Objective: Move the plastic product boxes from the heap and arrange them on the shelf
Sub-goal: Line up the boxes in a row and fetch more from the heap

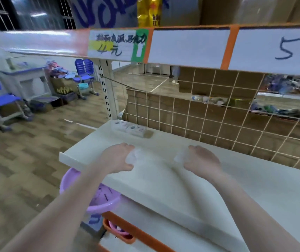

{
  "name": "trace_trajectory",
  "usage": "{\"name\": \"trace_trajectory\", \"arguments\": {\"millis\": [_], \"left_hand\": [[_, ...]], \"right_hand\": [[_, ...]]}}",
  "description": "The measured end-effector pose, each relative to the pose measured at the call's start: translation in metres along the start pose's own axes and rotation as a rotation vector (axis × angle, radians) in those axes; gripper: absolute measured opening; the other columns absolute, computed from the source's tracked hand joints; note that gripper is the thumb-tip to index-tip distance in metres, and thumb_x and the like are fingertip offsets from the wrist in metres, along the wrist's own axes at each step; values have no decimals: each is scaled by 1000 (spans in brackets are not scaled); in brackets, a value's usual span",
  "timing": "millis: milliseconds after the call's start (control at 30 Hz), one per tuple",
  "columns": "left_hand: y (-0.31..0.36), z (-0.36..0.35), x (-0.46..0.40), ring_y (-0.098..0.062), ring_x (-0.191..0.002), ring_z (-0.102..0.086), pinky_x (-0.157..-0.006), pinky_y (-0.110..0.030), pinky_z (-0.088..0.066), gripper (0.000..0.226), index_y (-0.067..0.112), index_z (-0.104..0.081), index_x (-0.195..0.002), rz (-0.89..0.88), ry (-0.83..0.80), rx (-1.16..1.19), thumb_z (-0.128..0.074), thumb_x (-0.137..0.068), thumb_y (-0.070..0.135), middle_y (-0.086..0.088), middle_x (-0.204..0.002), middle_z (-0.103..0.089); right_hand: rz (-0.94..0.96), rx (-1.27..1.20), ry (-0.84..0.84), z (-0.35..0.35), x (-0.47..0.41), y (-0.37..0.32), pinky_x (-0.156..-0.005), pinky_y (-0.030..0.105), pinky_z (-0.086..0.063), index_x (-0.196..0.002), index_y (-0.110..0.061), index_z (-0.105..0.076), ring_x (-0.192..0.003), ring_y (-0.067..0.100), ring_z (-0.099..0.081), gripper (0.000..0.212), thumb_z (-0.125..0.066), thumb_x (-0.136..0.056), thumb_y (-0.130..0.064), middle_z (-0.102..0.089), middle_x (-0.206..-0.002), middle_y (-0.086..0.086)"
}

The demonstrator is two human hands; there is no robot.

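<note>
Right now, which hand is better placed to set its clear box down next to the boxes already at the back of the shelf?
Probably the left hand. Its clear box sits nearer the placed boxes at the shelf's back left corner. The right hand holds its box farther along.

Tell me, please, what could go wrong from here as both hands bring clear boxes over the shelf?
The left hand holds its clear box near the white shelf front edge; released there, it might tip toward the purple basin. Blur hides both grips, so the right hand box may slip.
</note>
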State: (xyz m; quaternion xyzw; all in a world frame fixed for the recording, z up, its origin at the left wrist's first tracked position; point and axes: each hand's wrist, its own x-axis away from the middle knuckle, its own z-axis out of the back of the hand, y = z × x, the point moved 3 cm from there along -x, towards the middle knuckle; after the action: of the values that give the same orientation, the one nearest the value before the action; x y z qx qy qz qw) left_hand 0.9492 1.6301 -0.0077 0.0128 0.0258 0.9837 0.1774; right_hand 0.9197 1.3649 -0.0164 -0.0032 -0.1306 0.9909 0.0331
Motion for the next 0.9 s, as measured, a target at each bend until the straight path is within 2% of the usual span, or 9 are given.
{"name": "trace_trajectory", "arguments": {"millis": [167,467,667,900], "left_hand": [[-14,-8,-26,-21,-122,-46,-94,-33,-42,67,16,-37,-140,-35,-46,2,-62,-82,38,-5,-133,-46],[-43,-22,-56,-21,-124,-45,-95,-30,-40,68,17,-36,-141,-148,-85,28,-62,-81,36,-2,-134,-47],[-77,-25,-65,-20,-121,-47,-88,-25,-37,65,17,-37,-140,-187,-107,85,-62,-81,31,-3,-130,-49],[-92,-28,-71,-20,-123,-44,-95,-27,-37,64,16,-38,-139,-259,-102,85,-60,-81,32,-4,-132,-49]], "right_hand": [[-8,31,17,-6,-26,-7,-70,26,-30,-113,-17,-48,-105,21,-51,36,-52,-79,-27,-51,-113,1],[-80,-25,-20,-23,-52,-31,-68,27,-35,-102,-19,-51,-101,22,-51,29,-56,-76,-30,-49,-103,-3],[-121,3,-35,-29,-64,-59,-72,26,-36,-107,-17,-51,-103,21,-51,31,-56,-79,-29,-50,-108,0],[-188,46,-73,-37,-73,-92,-74,29,-42,-109,-17,-51,-105,22,-52,31,-53,-79,-27,-52,-111,1]]}}
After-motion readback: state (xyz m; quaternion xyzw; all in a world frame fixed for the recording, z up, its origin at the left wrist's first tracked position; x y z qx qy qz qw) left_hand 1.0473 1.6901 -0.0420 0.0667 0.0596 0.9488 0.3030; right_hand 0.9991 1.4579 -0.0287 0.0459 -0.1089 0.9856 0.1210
